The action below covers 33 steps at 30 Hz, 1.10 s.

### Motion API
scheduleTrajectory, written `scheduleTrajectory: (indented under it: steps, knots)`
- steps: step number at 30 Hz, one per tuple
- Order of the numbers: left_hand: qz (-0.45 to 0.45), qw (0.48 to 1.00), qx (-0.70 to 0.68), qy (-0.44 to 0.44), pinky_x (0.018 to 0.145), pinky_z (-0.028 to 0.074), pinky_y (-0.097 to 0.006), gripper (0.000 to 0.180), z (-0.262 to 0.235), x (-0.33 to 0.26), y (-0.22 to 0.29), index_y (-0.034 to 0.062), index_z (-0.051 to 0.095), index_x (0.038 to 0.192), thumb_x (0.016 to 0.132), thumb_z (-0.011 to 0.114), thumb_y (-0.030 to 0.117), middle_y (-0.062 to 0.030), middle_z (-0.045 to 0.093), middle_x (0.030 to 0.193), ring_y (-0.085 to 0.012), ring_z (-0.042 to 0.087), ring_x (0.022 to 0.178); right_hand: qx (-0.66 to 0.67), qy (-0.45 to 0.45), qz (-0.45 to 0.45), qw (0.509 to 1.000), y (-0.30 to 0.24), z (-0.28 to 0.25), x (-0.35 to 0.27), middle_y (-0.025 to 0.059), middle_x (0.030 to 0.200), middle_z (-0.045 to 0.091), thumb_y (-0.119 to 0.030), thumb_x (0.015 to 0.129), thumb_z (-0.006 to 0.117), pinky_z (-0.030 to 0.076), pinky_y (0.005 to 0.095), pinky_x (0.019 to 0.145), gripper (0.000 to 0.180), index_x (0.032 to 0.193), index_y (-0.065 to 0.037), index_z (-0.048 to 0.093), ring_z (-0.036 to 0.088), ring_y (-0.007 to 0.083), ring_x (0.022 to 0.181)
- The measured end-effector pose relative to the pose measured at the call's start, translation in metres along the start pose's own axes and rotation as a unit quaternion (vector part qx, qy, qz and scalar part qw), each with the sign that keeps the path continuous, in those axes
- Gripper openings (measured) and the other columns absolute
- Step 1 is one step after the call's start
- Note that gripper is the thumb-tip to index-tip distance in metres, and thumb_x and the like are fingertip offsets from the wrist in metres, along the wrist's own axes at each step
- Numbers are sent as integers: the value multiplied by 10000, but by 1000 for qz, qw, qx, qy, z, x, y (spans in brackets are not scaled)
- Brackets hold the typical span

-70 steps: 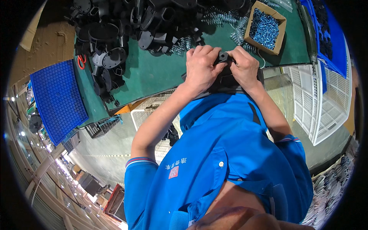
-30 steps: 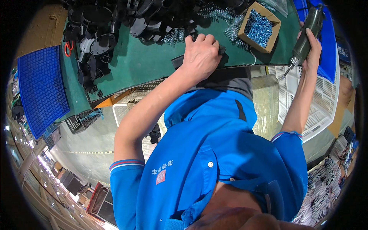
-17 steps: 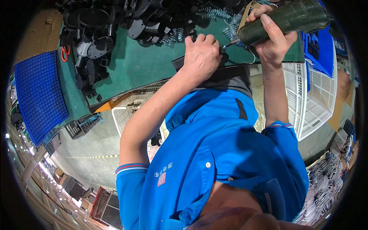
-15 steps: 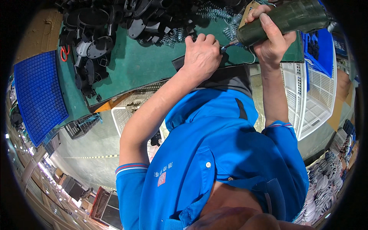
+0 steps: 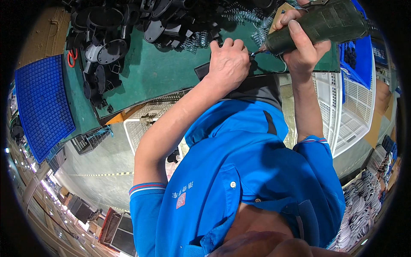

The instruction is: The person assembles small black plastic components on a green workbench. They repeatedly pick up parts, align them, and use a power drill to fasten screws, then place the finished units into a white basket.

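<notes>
Power screwdriver [image 5: 327,22] now swung leftward, right grip [image 5: 305,55] clasped round it; left grip [image 5: 228,64] curled over black part [image 5: 201,71].

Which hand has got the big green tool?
The right hand, the one wrapped around the dark green power screwdriver. The left hand is different: it is curled over a black part on the green table.

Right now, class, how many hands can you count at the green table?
2: the left hand over a black part, and the right hand gripping a dark green power driver. Some fingers are partly hidden.
</notes>
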<state>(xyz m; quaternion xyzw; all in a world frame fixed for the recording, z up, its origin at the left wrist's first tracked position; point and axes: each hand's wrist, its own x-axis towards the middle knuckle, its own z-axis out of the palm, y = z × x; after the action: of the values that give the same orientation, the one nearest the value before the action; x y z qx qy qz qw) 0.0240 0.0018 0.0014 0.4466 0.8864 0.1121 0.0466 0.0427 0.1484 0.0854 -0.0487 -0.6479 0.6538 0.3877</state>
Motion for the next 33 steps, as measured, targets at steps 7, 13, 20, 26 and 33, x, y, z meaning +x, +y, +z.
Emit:
scheduleTrajectory:
  steps: [7, 13, 20, 26, 33]
  knots:
    - [1, 1000, 0, -1, 774, 425, -462, 252, -1, 0, 1, 69, 695, 895, 759, 733, 278, -56, 593, 941, -254, 585, 948, -2, -16, -31, 999, 5, -1, 1, 62, 721, 588, -74, 737, 572, 463, 287, 638, 409, 1104, 90, 500, 554, 149, 658]
    - [2, 1000, 0, 9, 764, 423, -458, 252, 0, 0, 1, 71, 694, 893, 756, 737, 278, -53, 590, 938, -252, 582, 945, -15, -73, -107, 991, 9, -6, 11, 66, 719, 585, -92, 733, 586, 462, 290, 661, 383, 1066, 83, 514, 549, 152, 646]
    - [2, 1000, 1, 8, 769, 424, -457, 250, 0, 1, 2, 71, 690, 895, 758, 741, 273, -53, 589, 941, -249, 578, 945, 280, 26, 88, 956, -3, 1, -2, 71, 890, 615, -134, 754, 656, 485, 281, 786, 450, 1149, 42, 530, 598, 156, 787]
    - [-5, 1000, -9, 3, 781, 423, -462, 250, -1, 0, 2, 68, 686, 893, 757, 740, 271, -55, 588, 940, -253, 575, 951, 338, -72, 215, 913, -26, -16, -5, 53, 1189, 609, -161, 776, 777, 447, 337, 1004, 542, 1265, -51, 570, 559, 189, 1117]
    - [-1, 1000, -7, 5, 782, 414, -459, 248, 1, 0, 2, 63, 681, 886, 756, 738, 266, -58, 582, 933, -253, 571, 943, 709, 10, 270, 652, 37, -23, -18, 24, 1314, 555, -75, 716, 787, 395, 362, 1066, 546, 1237, -123, 630, 496, 204, 1197]
